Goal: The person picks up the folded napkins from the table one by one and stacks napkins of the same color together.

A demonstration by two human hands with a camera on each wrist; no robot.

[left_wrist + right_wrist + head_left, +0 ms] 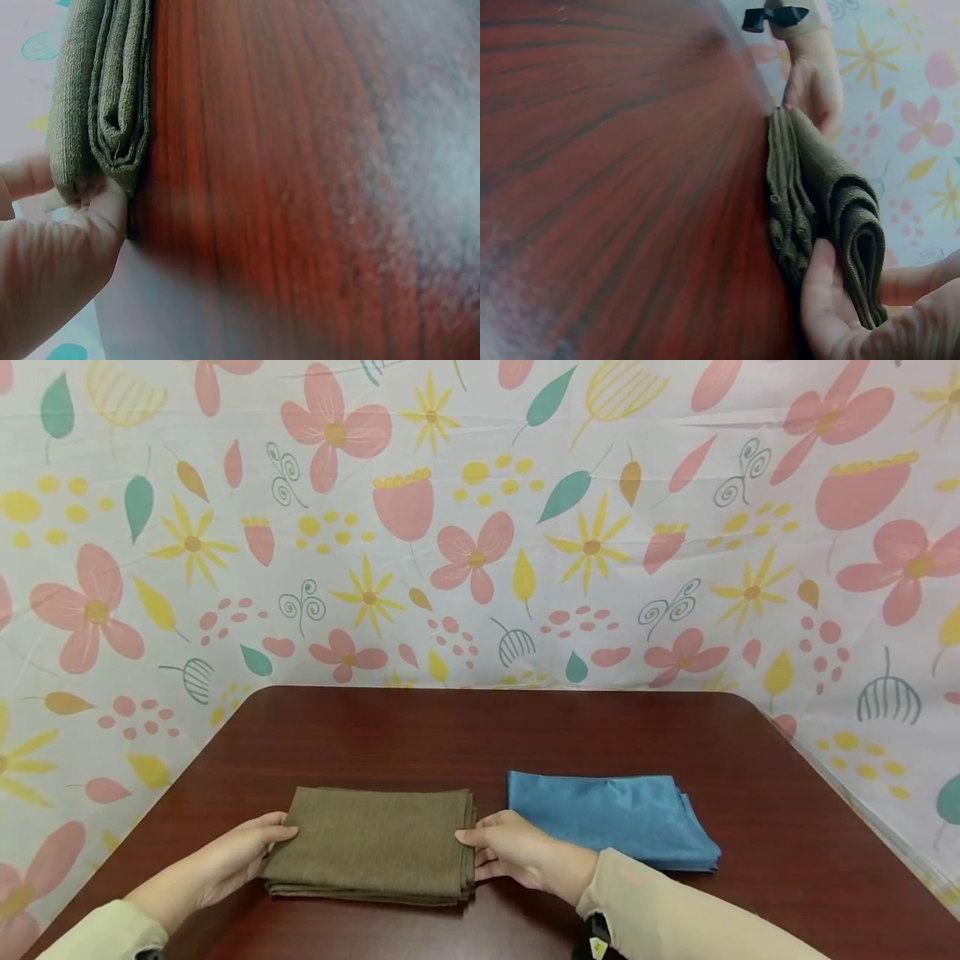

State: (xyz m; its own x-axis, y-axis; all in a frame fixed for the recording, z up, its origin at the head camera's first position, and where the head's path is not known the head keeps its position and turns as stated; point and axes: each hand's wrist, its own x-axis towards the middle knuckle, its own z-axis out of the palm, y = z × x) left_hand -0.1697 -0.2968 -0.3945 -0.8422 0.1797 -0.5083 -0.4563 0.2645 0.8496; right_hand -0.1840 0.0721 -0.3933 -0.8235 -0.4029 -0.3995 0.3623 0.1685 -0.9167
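A folded olive-brown cloth (375, 842) lies left of the middle on the table, several layers thick. At its left edge my left hand (232, 860) grips it, thumb on top. My right hand (517, 856) holds the opposite edge. In the right wrist view, the upper folds (859, 210) are pinched between thumb and fingers, with fingers tucked in above the lower layers (784, 202). The left wrist view has my left hand (64, 255) at the end of the cloth (75, 97), fingertips partly hidden in the folds.
A folded blue cloth (607, 818) lies to the right, just behind my right wrist. The dark red-brown wooden table (480, 731) has rounded far corners. Behind it hangs a white sheet (465, 643) printed with flowers and leaves.
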